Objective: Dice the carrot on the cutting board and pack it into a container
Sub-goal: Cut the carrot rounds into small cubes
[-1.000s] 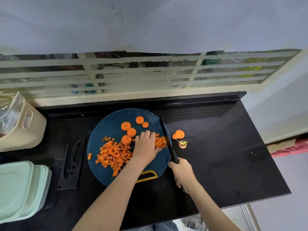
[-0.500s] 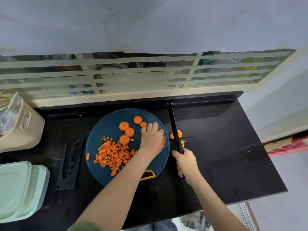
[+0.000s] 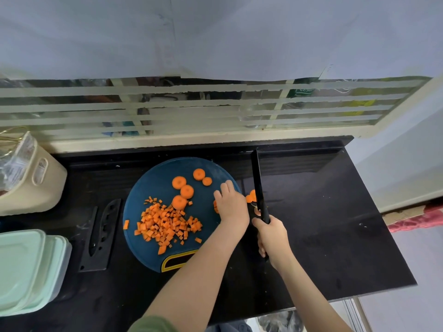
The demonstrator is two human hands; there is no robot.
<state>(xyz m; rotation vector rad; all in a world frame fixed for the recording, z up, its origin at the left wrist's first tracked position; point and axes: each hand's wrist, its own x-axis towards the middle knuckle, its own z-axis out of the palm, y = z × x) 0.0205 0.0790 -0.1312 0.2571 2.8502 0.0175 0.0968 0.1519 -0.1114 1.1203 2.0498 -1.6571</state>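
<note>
five rounds [image 3: 187, 191] wait; right hand [image 3: 272, 234] grips knife [image 3: 257, 180], left hand [image 3: 232, 208] presses pieces [image 3: 215, 207] at board's [image 3: 153, 188] three o'clock: tuck fingertips [image 3: 227, 185].

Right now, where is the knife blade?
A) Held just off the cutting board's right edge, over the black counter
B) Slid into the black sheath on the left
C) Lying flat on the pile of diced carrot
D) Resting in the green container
A: the right hand grips the black knife with its blade over the black counter, just right of the blue cutting board, tip pointing toward the window.
</note>
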